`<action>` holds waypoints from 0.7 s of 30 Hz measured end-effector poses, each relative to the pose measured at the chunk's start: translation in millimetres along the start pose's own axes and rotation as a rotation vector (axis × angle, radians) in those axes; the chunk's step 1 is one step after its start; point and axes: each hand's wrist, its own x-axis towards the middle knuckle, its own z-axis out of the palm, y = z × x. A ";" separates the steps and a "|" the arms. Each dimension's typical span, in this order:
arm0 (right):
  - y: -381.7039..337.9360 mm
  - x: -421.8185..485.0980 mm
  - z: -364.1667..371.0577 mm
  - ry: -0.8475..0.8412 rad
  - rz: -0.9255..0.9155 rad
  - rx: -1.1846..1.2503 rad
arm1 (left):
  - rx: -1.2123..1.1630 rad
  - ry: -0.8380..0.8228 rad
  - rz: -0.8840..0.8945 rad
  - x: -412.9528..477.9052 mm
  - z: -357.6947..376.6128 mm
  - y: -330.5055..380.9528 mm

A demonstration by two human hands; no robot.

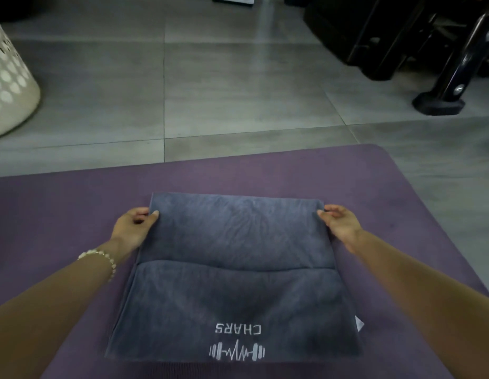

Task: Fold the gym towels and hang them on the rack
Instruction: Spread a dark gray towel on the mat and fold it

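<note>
On the mat (73,203), left hand (134,228) and right hand (340,224) pinch the grey towel (235,269) (seemingly 2 layers).

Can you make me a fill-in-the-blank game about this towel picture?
The grey towel lies on a ____ mat.
The left hand and the right hand each pinch a far ____ of it.
The bracelet is on the ____ wrist.
The towel says ____.
Missing words: purple, corner, left, CHARS.
</note>
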 end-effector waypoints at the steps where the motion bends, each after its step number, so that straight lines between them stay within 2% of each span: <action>1: -0.3 3.3 0.8 -0.005 0.015 -0.007 | -0.007 -0.002 0.007 1.1 1.7 1.1; 5: 1.2 14.4 4.6 0.032 0.032 -0.026 | -0.082 -0.043 0.064 4.7 10.0 10.4; 9: -3.7 22.0 8.0 0.105 0.012 -0.023 | -0.041 -0.023 0.096 16.0 10.6 18.5; 14: -4.4 34.9 1.9 0.135 0.088 0.183 | -0.062 -0.096 0.057 28.2 8.0 9.2; 21: -8.0 34.4 1.9 0.098 0.034 0.147 | -0.098 -0.093 -0.026 33.0 16.6 10.7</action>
